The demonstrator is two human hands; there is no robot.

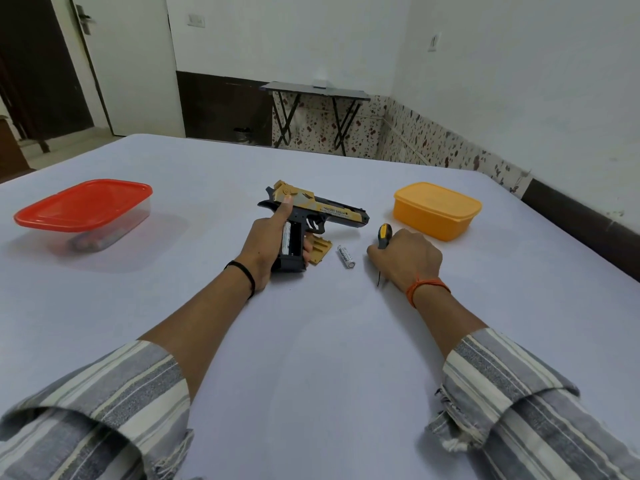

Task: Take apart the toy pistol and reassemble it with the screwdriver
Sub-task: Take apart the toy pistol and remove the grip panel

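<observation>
A gold and black toy pistol (329,213) lies on its side in the middle of the table, muzzle pointing right. My left hand (266,244) grips its grip, thumb up on the slide. The grip's battery bay is open and one white battery (286,239) sits inside. The gold cover plate (320,250) lies by my left fingers. A loose white battery (346,257) rests on the table between my hands. My right hand (408,259) holds a screwdriver (384,235) with a yellow and black handle, its thin shaft pointing down toward me.
A clear container with a red lid (83,209) stands at the left with something inside. A closed yellow container (437,209) stands at the right, just beyond my right hand. The table (329,341) has a pale cloth. A small folding table (315,91) stands by the far wall.
</observation>
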